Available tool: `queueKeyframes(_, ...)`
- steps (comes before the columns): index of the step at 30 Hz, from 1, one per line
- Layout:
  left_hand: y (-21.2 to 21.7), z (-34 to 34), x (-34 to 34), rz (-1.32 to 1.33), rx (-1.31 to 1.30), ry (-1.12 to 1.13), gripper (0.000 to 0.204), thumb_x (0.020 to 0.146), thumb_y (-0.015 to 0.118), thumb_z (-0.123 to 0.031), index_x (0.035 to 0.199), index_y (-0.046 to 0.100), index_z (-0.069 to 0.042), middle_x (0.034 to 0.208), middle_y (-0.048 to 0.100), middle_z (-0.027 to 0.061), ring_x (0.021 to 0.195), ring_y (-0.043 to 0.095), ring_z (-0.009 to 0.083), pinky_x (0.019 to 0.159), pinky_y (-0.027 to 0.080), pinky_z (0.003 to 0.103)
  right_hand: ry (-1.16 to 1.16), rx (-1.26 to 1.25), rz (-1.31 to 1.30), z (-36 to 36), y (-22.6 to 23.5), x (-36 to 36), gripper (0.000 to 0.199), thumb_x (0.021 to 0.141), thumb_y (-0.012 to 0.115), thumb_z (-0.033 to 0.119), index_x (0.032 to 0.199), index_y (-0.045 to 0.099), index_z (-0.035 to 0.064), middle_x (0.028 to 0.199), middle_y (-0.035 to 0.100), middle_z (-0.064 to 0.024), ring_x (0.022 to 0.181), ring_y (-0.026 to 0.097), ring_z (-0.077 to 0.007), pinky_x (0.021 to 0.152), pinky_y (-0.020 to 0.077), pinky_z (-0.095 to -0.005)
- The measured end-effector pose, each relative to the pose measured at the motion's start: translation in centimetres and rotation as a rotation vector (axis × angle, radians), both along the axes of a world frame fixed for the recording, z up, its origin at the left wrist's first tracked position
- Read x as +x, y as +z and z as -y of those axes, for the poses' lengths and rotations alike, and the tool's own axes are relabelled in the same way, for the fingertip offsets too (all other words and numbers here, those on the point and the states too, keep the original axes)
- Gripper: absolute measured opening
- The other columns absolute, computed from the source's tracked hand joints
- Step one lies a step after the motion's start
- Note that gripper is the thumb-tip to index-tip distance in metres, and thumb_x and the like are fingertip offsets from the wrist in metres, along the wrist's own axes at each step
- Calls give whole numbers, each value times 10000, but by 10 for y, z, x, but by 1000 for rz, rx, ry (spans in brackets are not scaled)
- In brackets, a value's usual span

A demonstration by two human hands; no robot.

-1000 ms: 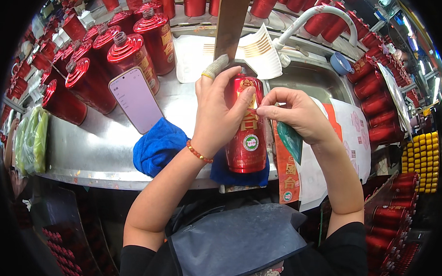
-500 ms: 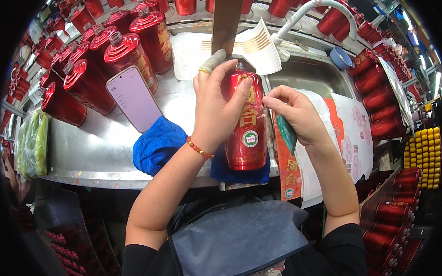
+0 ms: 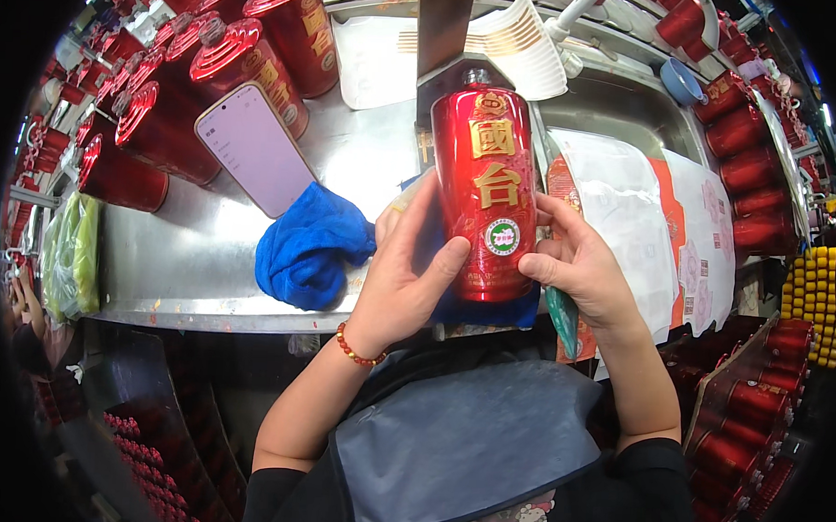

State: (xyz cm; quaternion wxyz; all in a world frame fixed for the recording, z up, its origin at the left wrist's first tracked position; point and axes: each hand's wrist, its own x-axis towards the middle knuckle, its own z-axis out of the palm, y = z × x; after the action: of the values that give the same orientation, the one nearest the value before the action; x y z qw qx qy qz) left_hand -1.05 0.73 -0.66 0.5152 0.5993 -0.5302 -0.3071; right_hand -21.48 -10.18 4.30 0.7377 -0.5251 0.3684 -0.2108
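A glossy red bottle with gold lettering and a round green-and-white sticker stands in front of me, its neck pointing away. My left hand is closed on its lower left side, the thumb on the front. My right hand grips its lower right side, and a slim green tool, kind unclear, hangs down from under the palm. A blue cloth shows beneath the bottle's base. To the right lie white and orange printed sheets.
Left on the metal worktop are a bunched blue cloth, a propped phone and several red bottles. A brown post rises beyond the bottle. A sink and small blue bowl lie at far right.
My left hand has moved from the bottle's upper part down to its lower left side. My right hand has gone from pinching near its upper edge to gripping its lower right side.
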Motion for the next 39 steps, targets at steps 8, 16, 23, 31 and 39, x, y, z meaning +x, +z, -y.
queueKeyframes(8,-7,1,-1,-156,34,-26,659,1092,533,-358,1621,309,-36,1625,370,141,1518,317,244,1243,254,398,-2,93,48,9,-1,-2,811,881,844,193,1515,403,-56,1300,570,-102,964,654,-98,833,543,-233)
queueKeyframes(16,-19,0,4,-501,20,-66,676,1052,605,-321,1608,342,-41,1619,387,188,1541,267,334,1250,226,453,21,88,31,12,-1,-5,741,888,830,130,1488,439,-58,1265,583,-103,1046,681,-141,936,542,-270)
queueKeyframes(23,-14,-3,-3,-280,24,-28,779,994,693,-370,1605,342,-38,1625,383,192,1546,254,354,1254,216,469,40,161,83,17,-1,-7,685,905,788,59,1485,444,-58,1268,584,-108,1091,661,-149,973,550,-294)
queueKeyframes(31,-13,2,-5,-319,41,31,679,1029,639,-381,1576,413,-49,1581,443,202,1527,293,366,1244,237,469,36,128,121,17,-9,-8,727,890,812,71,1491,424,-56,1314,573,-123,1088,672,-159,956,554,-294)
queueKeyframes(39,-19,5,-1,-482,35,-2,618,1065,578,-362,1570,424,-40,1575,452,193,1531,281,351,1242,234,469,8,33,54,5,-1,2,771,885,838,147,1496,413,-56,1300,589,-124,1079,679,-162,951,547,-303)
